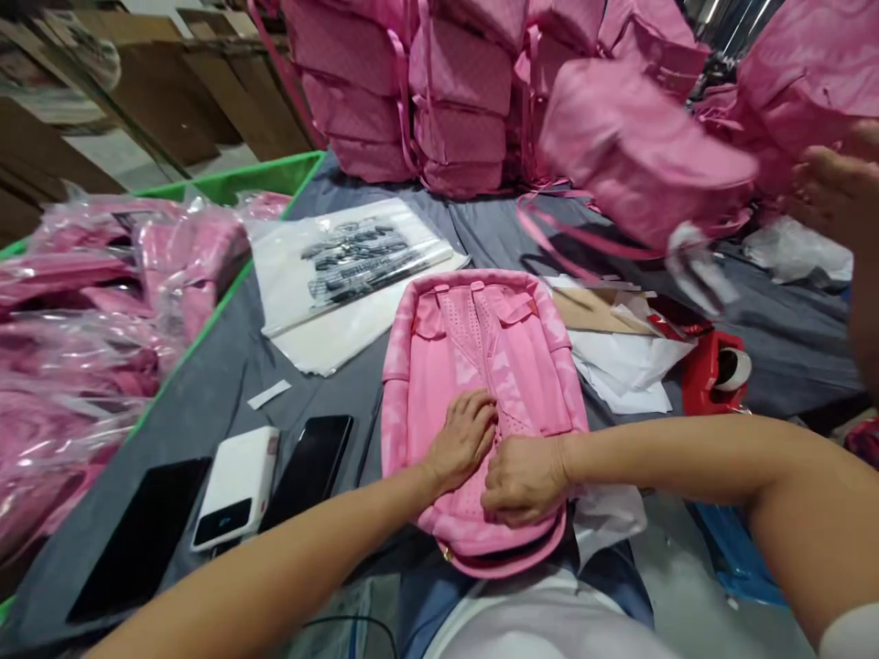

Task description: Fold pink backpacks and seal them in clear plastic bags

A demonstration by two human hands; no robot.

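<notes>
A pink camouflage backpack point(432, 384) lies flat in front of me, its back panel with perforated strips and tucked straps facing up. On its lower middle, my left hand point(463, 437) has its fingers curled against the fabric beside the centre seam. Just to the right and lower, my right hand point(526, 478) is closed like a fist, pinching the panel near that same seam. Its fingertips are hidden from view. At the near end of the backpack, a dark opening with a gold zipper pull shows.
Bagged pink goods fill a green-edged bin point(233, 297) at left. Phones and a white power bank point(237, 485) lie nearby. Printed plastic bags point(357, 265) sit beyond, a red tape dispenser point(714, 371) at right. Pink backpacks point(460, 82) are stacked behind; another person's hand point(841, 183) is near a blurred one.
</notes>
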